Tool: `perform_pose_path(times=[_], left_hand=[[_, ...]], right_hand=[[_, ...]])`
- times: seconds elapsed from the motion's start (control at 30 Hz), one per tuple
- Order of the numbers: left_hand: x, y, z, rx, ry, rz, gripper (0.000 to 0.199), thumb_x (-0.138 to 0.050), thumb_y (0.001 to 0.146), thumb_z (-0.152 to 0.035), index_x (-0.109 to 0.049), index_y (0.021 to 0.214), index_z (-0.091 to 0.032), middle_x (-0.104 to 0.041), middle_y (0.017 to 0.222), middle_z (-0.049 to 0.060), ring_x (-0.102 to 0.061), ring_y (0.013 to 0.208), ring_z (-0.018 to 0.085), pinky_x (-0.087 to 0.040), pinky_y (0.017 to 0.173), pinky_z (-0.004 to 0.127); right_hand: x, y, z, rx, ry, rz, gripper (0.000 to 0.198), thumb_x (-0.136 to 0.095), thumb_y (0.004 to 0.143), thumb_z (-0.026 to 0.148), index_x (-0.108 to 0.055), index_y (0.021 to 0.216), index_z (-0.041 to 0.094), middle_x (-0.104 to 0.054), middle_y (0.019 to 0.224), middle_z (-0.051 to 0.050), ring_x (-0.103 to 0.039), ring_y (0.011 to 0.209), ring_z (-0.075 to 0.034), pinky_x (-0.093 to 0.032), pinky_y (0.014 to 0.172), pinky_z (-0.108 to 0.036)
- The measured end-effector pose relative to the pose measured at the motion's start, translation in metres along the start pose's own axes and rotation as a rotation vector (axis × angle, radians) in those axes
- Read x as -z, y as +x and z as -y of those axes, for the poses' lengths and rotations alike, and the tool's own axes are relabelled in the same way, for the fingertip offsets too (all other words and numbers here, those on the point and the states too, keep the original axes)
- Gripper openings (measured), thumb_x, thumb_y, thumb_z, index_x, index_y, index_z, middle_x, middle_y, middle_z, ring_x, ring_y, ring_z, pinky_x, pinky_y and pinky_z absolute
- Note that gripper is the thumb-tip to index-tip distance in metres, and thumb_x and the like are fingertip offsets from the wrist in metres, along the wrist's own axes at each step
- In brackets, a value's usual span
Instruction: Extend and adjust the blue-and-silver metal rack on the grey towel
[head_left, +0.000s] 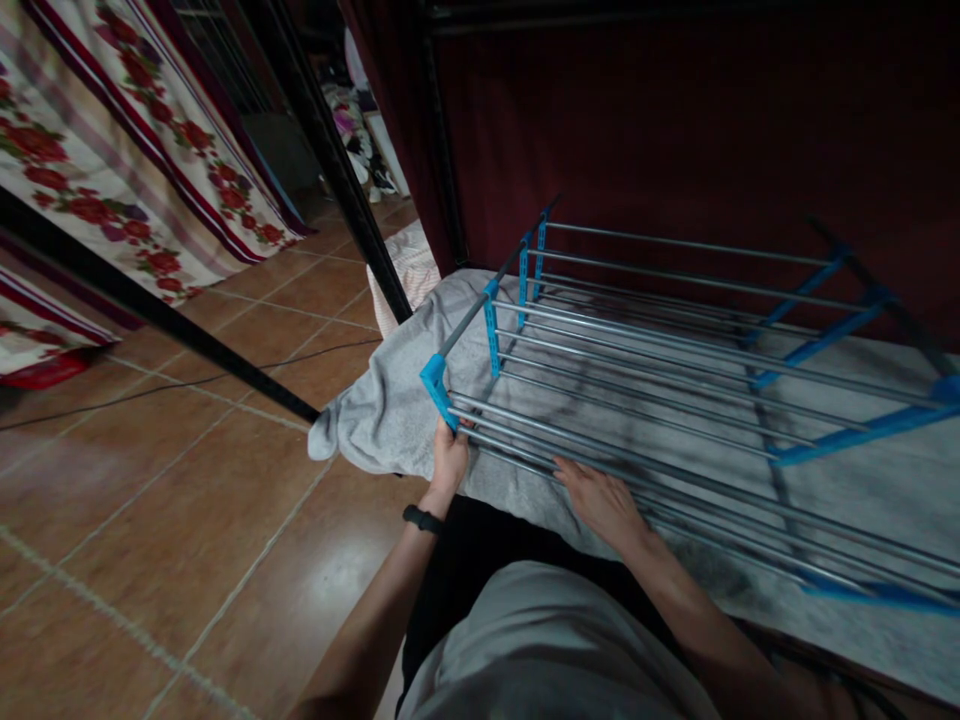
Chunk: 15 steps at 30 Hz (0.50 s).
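1. The rack (675, 340) was an open frame of silvery bars (675, 473) joined by blue plastic pieces (492, 335).
2. It stretched ahead of the left hand (451, 458), rightward past the right hand (602, 503).
3. Its blue corner (433, 373) met the left hand.

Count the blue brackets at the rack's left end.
4: the front bracket, touching the left hand; then the second bracket, third bracket and farthest bracket, receding toward the dark red cloth. None seems hidden.
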<state>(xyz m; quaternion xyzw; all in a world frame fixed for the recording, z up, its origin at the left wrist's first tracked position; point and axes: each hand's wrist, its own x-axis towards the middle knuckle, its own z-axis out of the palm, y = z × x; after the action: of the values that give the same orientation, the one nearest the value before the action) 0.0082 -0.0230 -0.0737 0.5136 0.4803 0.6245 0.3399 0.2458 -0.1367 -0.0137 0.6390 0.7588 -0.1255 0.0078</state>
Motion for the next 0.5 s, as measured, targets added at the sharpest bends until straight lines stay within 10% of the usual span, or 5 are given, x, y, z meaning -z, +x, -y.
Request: perform_pose_path(times=[0.5], left_hand=[[-0.001, 0.0, -0.001, 0.012, -0.002, 0.0, 0.011, -0.067, 0.076, -0.016, -0.058, 0.072, -0.021, -0.059, 0.073, 0.0, -0.055, 0.072, 0.016, -0.048, 0.076, 0.031]], right_hand=[[0.012, 0.003, -0.001, -0.019, 0.101, 0.101, 0.043, -0.026, 0.103, 0.033, -0.048, 0.139, 0.027, -0.07, 0.123, -0.006, -0.066, 0.112, -0.023, -0.053, 0.087, -0.032]])
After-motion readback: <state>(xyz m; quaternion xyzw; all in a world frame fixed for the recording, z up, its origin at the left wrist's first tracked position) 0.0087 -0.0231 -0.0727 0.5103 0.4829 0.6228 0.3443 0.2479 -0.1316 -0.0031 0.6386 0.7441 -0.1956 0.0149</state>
